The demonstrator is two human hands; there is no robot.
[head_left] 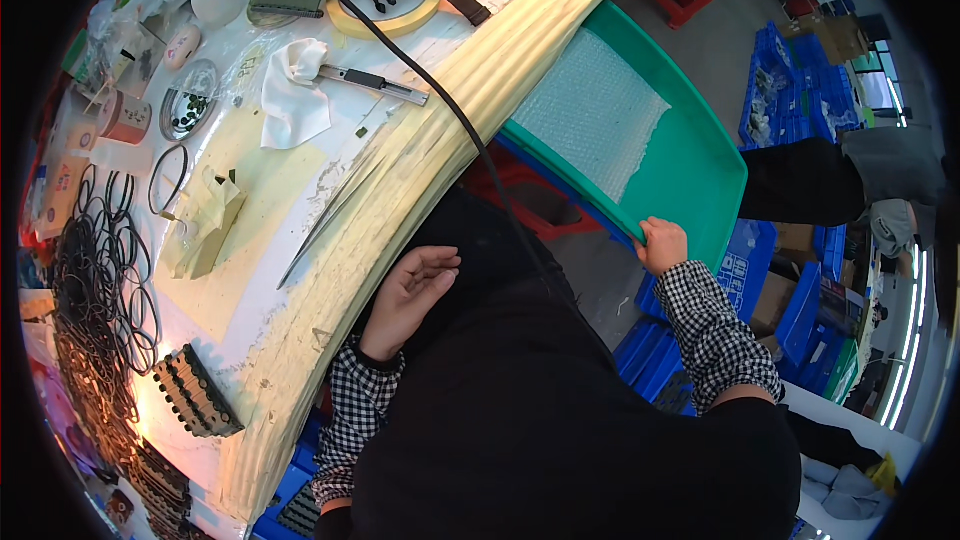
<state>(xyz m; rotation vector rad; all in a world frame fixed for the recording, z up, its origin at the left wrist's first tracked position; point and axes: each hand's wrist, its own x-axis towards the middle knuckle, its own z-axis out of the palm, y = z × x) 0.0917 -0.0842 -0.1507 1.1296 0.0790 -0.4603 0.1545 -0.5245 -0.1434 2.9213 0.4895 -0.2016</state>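
Observation:
My right hand (662,244) grips the near rim of a green plastic tray (690,160) that juts out beside the workbench on my right. A sheet of bubble wrap (595,110) lies inside the tray. My left hand (408,295) rests open, palm up, on my dark apron just below the bench's taped front edge (400,180), holding nothing. Both sleeves are black-and-white check.
On the bench lie a white cloth (293,90), a utility knife (375,83), a tape roll (395,12), a pile of black rubber rings (95,290) and black ridged blocks (195,392). A black cable (455,115) crosses the edge. Blue crates (790,310) stack at right; a person (850,180) sits beyond.

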